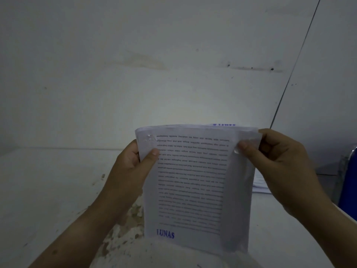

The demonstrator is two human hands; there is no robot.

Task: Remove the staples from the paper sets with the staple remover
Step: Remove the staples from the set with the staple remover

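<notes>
The left hand (133, 161) grips the paper set (193, 180) at its left edge; the right hand (280, 161) pinches its right corner; printed text blurred, only "LUNAS" legible; lower edge cut off by cloth.

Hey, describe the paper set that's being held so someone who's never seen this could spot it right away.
Over the white table, between the left hand and right hand, a paper set is held up. It shows printed text upside down and a blue LUNAS stamp at its lower left; the other papers lie flat on the table behind the right hand.
</notes>
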